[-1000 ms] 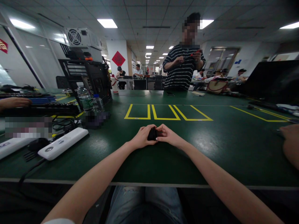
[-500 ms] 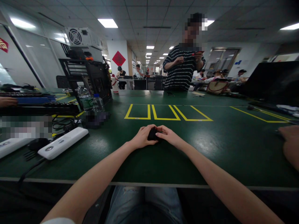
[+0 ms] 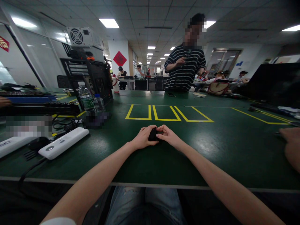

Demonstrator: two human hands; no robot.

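Note:
A small dark black object (image 3: 152, 135) sits between my hands over the green table (image 3: 150, 165); its kind is not clear, and fingers cover parts of it. My left hand (image 3: 142, 137) grips it from the left, with the thumb along the near side and the fingers around the far side. From the right, my right hand (image 3: 169, 135) meets it with curled fingers, thumb and fingertips at its right edge. Beyond my hands, three yellow tape outlines (image 3: 167, 119) lie on the tabletop.
At left are a white power strip (image 3: 64, 143), cables, water bottles (image 3: 86, 98) and a black computer case (image 3: 97, 76). Across the table stands a person in a striped shirt (image 3: 185, 67). Another person's hand (image 3: 292, 145) is at the right edge, near a dark monitor (image 3: 276, 82).
My right fingers shifted slightly against the black object; my left hand kept its hold. The person across the table lowered one hand. At far left, another person's hand drew back toward the edge.

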